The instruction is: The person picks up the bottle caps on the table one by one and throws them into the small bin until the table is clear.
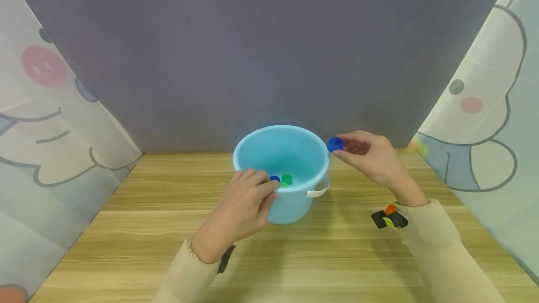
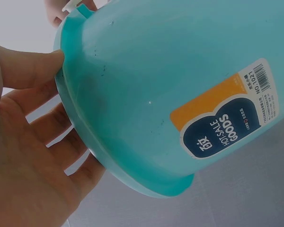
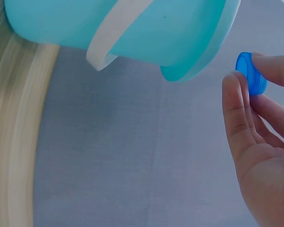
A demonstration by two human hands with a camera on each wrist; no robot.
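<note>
A light blue bucket stands upright on the wooden table. My left hand grips its near left rim, thumb outside and fingers over the edge, as the left wrist view also shows. Just off the rim's right side, my right hand pinches a blue bottle cap between thumb and fingertips. In the right wrist view the ridged side of that blue cap is visible. Inside the bucket lie green caps and another blue cap; my left fingers partly hide the contents.
The bucket's white handle hangs at its right side. A dark strap piece with an orange part shows by the right wrist. Behind the table rises a grey panel, with cartoon-printed curtains on both sides.
</note>
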